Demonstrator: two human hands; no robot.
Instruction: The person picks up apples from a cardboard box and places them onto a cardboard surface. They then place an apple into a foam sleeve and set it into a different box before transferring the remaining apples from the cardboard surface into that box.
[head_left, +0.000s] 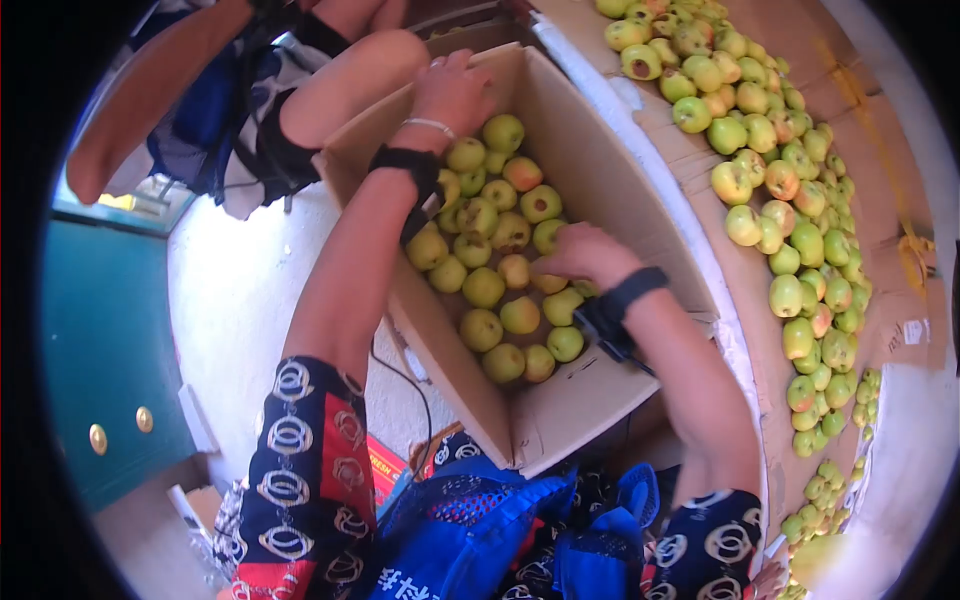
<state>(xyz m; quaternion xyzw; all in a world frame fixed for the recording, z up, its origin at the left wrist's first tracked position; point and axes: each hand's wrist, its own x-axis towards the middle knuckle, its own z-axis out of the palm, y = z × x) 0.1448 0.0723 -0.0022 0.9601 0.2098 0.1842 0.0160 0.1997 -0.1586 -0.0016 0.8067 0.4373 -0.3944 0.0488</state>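
A cardboard box stands tilted in view before me, with several green-yellow apples on its bottom, some blushed red and some with brown spots. At the box's far end, my left hand is closed over the rim, its fingertips partly out of sight. My right hand reaches inside near the right wall. Its fingers are bent around an apple, which they partly cover. Both wrists wear dark straps with small devices.
On my right, a long heap of apples lies on flattened cardboard. Another person's bare knee and forearm are close to the box's far left. A teal cabinet stands at left, and a thin cable hangs beside the box.
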